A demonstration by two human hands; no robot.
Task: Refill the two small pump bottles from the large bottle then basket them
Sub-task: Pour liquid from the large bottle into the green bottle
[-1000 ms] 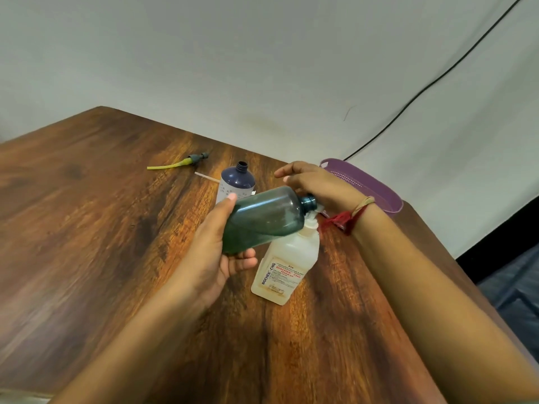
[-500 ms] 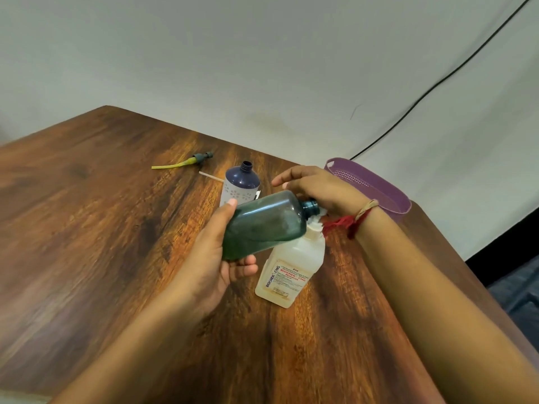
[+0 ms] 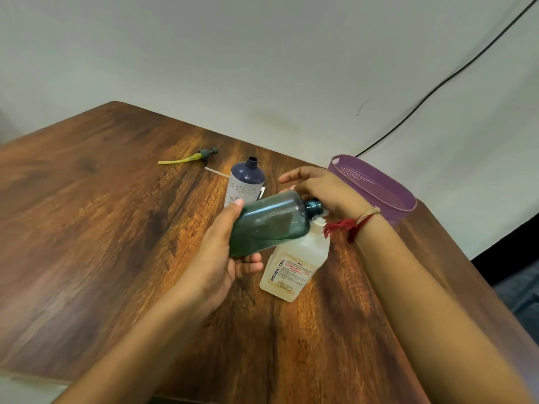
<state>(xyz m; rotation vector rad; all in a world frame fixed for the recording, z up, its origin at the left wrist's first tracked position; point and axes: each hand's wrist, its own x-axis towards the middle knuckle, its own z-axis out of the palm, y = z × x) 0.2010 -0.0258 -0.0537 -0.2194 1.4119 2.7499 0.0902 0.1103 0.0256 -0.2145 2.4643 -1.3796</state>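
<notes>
My left hand (image 3: 218, 258) grips a translucent green bottle (image 3: 271, 223) and holds it tilted, its open neck pointing right over the mouth of a white labelled bottle (image 3: 294, 263) that stands on the wooden table (image 3: 87, 228). My right hand (image 3: 323, 188) is wrapped around the white bottle's top, index finger stretched out; the mouth itself is hidden. An uncapped navy bottle with a white flowered sleeve (image 3: 246, 182) stands just behind. A purple basket (image 3: 376, 185) sits at the table's far right edge, beyond my right hand.
A pump head with a yellow-green tube (image 3: 189, 158) lies on the table behind the navy bottle. A thin white tube (image 3: 215, 172) lies beside that bottle. A black cable (image 3: 437, 86) runs along the wall. The table's right edge drops off near the basket.
The green bottle stays tilted over the white bottle and both hands keep their hold. Only the view has shifted slightly.
</notes>
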